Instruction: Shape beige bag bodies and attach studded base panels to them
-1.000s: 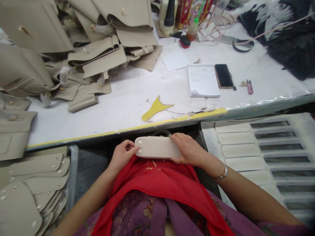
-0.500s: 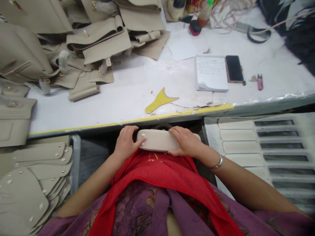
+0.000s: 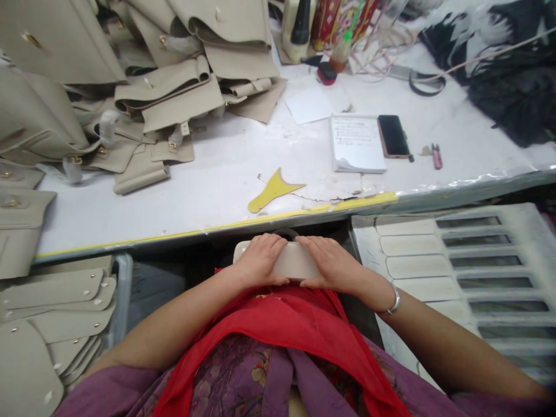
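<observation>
A beige leather bag piece (image 3: 295, 262), long with rounded ends, lies across my lap at the table's front edge. My left hand (image 3: 259, 262) is closed over its left part, fingers on the far edge and thumb along the near edge. My right hand (image 3: 332, 263) grips the right part in the same way, and a silver bracelet circles that wrist. Only the middle and the left tip of the piece show between and beside my hands. A dark curved loop (image 3: 284, 233) is partly visible just behind it.
Beige bag parts (image 3: 182, 98) are piled at the table's back left. A yellow template (image 3: 274, 190), notepad (image 3: 358, 145), phone (image 3: 393, 136) and pink snips (image 3: 436, 157) lie on the table. A bin (image 3: 124, 295) of flaps stands left; a slatted rack (image 3: 473, 255) with pale strips stands right.
My left hand has slid right along the bag piece, from its left end to near my right hand. My right hand keeps its grip. The whole view has shifted slightly.
</observation>
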{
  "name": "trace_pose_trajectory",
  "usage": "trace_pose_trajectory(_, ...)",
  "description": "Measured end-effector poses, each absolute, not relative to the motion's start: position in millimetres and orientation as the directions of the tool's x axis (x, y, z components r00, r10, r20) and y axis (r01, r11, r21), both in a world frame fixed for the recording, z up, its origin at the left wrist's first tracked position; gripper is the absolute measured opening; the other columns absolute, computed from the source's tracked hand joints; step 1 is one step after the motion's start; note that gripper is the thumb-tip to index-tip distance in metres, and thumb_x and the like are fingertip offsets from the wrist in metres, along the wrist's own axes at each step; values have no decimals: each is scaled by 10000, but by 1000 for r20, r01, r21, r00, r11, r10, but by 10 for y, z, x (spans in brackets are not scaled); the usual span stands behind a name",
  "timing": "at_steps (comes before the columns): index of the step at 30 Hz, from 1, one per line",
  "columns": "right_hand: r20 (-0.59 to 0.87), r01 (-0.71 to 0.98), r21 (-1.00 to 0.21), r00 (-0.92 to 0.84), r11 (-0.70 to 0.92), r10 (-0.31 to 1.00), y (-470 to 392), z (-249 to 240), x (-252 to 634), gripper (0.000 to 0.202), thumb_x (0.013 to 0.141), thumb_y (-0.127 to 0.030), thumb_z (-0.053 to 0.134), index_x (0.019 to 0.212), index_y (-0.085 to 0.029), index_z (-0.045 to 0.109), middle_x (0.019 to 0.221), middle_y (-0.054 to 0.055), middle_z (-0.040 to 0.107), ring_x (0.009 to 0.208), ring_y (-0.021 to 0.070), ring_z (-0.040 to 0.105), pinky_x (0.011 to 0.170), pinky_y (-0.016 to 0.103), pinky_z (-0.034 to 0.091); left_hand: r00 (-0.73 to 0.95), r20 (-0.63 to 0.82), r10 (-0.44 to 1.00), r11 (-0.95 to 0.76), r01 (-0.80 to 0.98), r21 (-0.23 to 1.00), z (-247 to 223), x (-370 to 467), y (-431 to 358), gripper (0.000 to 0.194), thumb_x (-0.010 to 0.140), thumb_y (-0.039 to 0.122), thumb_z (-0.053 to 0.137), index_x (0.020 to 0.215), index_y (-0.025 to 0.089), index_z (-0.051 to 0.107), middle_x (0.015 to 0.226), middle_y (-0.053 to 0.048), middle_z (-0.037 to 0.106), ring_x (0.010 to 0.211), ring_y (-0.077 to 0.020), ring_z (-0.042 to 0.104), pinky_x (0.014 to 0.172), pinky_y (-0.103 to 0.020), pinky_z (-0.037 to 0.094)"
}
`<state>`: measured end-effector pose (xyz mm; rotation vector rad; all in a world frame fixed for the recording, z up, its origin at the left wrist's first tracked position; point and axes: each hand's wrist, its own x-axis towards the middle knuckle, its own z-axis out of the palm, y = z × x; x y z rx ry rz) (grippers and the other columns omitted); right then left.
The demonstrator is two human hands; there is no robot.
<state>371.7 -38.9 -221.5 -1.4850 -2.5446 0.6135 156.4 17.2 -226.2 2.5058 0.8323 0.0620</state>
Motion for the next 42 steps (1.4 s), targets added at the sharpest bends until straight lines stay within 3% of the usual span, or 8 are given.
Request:
trace_pose_trajectory(5, -97, 799, -436, -499, 414, 861, -399, -2244, 3804, 734, 642, -508, 683, 1213, -109, 449, 1212, 175, 512, 1098, 308, 472, 912, 425, 378, 803, -126, 582, -677, 565, 472, -2262, 1585, 178, 730, 564, 493, 720, 1164, 156, 479, 1184, -118, 529, 1037, -283, 469, 880, -408, 375)
trace_pose_trajectory(16, -78, 798, -435, -495, 417, 865, -410, -2322, 3809, 733, 661, -514, 651, 1222, -86, 452, 1224, 181, 508, 1102, 310, 466, 935, 437, 356, 806, -153, 572, -683, 571, 455, -2258, 1617, 181, 793, 553, 498, 729, 1204, 134, 460, 1201, -129, 518, 1057, -289, 459, 906, -415, 354)
trace_pose_trajectory(20, -96, 802, -438, -491, 406, 866, -381, -2289, 3827, 744, 653, -495, 668, 1235, -90, 442, 1237, 179, 506, 1110, 308, 468, 935, 438, 364, 790, -191, 583, -672, 601, 432, -2209, 1391, 268, 840, 567, 588, 710, 1232, 146, 450, 1216, -130, 519, 1090, -296, 459, 988, -451, 290)
trace_pose_trajectory(26, -108, 806, -438, -487, 398, 867, -292, -2279, 3658, 747, 629, -498, 692, 1226, -117, 456, 1211, 173, 522, 1075, 322, 486, 905, 463, 386, 751, -235, 617, -589, 639, 495, -2220, 836, 362, 835, 640, 610, 652, 1294, 165, 384, 1304, -133, 464, 1164, -272, 438, 988, -399, 331)
trace_pose_trajectory(34, -55, 752, -465, -551, 467, 833, -79, -2284, 2988, 721, 658, -483, 680, 1210, -72, 466, 1206, 191, 507, 1077, 313, 463, 925, 424, 378, 762, -186, 620, -556, 594, 581, -2263, 814, 405, 766, 592, 539, 712, 1202, 151, 458, 1192, -133, 528, 1080, -285, 487, 939, -418, 374)
trace_pose_trajectory(38, -83, 766, -459, -541, 450, 837, -55, -2285, 2945, 686, 659, -485, 669, 1184, -85, 482, 1167, 180, 523, 1032, 310, 480, 895, 426, 390, 694, -203, 691, -342, 562, 753, -2305, 654, 393, 797, 579, 527, 736, 1232, 187, 431, 1231, -114, 506, 1093, -253, 492, 940, -384, 395)
trace_pose_trajectory(40, -91, 775, -445, -539, 450, 838, -51, -2291, 2944, 694, 643, -474, 682, 1189, -97, 479, 1181, 175, 517, 1026, 312, 479, 881, 429, 392, 553, -275, 786, -118, 572, 812, -2348, 550, 350, 626, 638, 506, 703, 1128, 179, 491, 1100, -86, 565, 955, -201, 548, 832, -331, 452)
trace_pose_trajectory(42, -86, 779, -429, -539, 457, 838, -39, -2298, 2909, 714, 631, -482, 691, 1196, -103, 474, 1197, 172, 511, 1023, 312, 478, 875, 427, 390, 412, -376, 830, 104, 548, 830, -2395, 478, 291, 409, 707, 486, 649, 932, 164, 539, 842, -29, 587, 728, -139, 546, 658, -265, 456)
